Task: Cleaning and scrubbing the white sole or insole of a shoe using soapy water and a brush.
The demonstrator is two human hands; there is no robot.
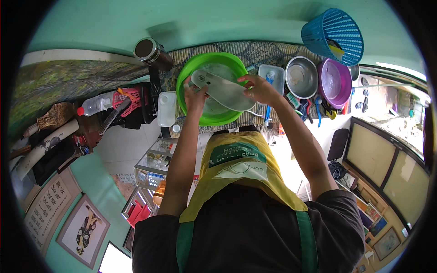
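Over a round green basin (213,122) I hold a long, pale translucent plastic piece with rounded ends, like a container lid (225,91). It is tilted, and cloudy, sudsy-looking water (221,70) shows in the basin behind it. My left hand (195,96) grips the piece at its left end, fingers closed around the edge. At the other end, my right hand (261,89) pinches the upper right edge between thumb and fingers. The tips of some left fingers are hidden by the piece.
Left of the basin stand a brown thermos (154,53) and a translucent container (167,109). To the right are a clear plastic tub (271,75), a steel bowl (300,78) and a purple basin (336,84). A blue basket (332,36) leans by the wall; several hand tools lie near the front edge.
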